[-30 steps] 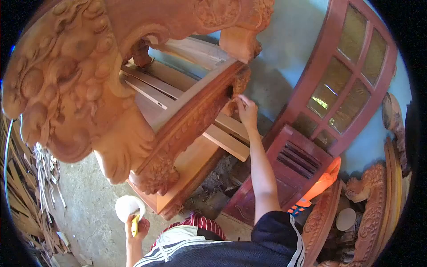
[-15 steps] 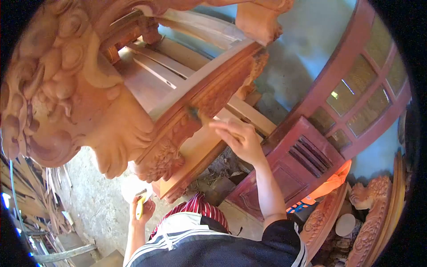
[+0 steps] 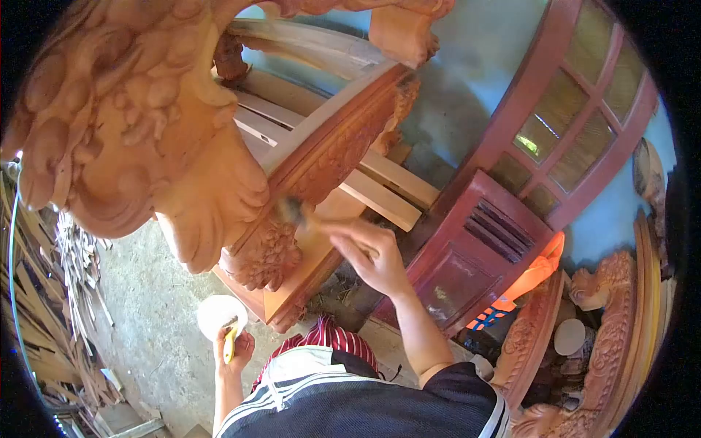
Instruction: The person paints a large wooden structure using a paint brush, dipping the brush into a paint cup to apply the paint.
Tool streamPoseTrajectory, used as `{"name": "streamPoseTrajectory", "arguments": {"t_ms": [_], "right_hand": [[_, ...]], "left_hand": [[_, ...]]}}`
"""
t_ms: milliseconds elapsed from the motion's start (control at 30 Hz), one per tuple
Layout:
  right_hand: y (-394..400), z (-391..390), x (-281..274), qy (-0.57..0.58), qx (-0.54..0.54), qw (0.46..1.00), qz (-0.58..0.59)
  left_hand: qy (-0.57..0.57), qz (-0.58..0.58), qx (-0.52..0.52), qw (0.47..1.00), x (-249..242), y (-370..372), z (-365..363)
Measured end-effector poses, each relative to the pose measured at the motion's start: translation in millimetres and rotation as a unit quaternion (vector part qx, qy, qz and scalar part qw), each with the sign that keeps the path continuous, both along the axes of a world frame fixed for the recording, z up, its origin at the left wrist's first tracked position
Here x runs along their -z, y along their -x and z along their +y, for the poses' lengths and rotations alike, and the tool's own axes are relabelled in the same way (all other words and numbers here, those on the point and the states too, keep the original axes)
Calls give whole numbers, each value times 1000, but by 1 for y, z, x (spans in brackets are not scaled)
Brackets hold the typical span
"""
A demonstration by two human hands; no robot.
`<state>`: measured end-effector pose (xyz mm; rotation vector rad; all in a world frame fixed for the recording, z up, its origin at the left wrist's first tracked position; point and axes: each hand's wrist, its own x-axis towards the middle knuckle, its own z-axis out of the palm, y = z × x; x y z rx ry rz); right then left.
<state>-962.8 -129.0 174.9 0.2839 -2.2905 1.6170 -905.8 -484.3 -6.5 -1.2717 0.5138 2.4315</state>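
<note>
My right hand (image 3: pixel 376 255) is closed round the handle of a brush (image 3: pixel 293 212). Its dark, blurred bristles are right at the carved lower rail (image 3: pixel 321 171) of a large reddish-brown wooden furniture piece. Lower down, my left hand (image 3: pixel 237 356) grips a round white tub (image 3: pixel 216 314). A second brush with a yellow handle (image 3: pixel 229 346) is in that hand too, its head over the tub's rim. A big carved leg (image 3: pixel 197 168) with a claw-like foot fills the upper left, close to the rail.
Pale slats (image 3: pixel 383 201) lie inside and beyond the frame. On the right, a dark red door (image 3: pixel 467 255) with glass panes leans near the blue wall. Carved wooden parts (image 3: pixel 610 350) and an orange item (image 3: pixel 537 274) lie lower right. Wood scraps (image 3: pixel 44 321) are heaped left.
My right hand and its brush have moved left and down along the carved rail. The view has shifted, showing more of the white tub in my left hand.
</note>
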Motion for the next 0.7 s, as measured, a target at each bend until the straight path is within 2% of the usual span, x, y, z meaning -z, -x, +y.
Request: {"name": "streamPoseTrajectory", "arguments": {"t_ms": [33, 100, 167, 233, 267, 333, 367, 433, 467, 567, 633, 700], "right_hand": [[-2, -7, 9, -3, 3, 1000, 2], [-5, -27, 27, -173, 89, 976, 102], [-23, -49, 10, -174, 29, 979, 104], [-33, -50, 14, -17, -37, 998, 49], [-34, -51, 15, -18, -32, 998, 51], [-34, -54, 15, -95, 95, 984, 120], [-40, -63, 19, -130, 93, 983, 88], [-53, -82, 22, -132, 23, 987, 92], [-56, -88, 23, -56, -62, 994, 75], [-68, -97, 16, -90, -22, 990, 104], [-76, -103, 14, -140, -73, 986, 59], [-78, -119, 34, -169, -153, 972, 54]], "left_hand": [[13, 4, 14, 1000, -10, 1, 3], [22, 14, 30, 999, -14, 4, 7], [53, 20, 60, 997, -14, 3, 2], [62, 44, 83, 994, -14, 3, -3], [72, 66, 103, 990, -18, 4, -3], [134, 85, 151, 976, -27, 7, 2], [134, 88, 156, 975, -28, 6, 3], [162, 87, 211, 960, -33, 10, 3], [173, 91, 235, 952, -30, 12, 1], [198, 110, 296, 928, -20, 16, -9], [217, 98, 315, 919, -16, 17, -14], [268, 155, 357, 882, -30, 13, -11]]}}
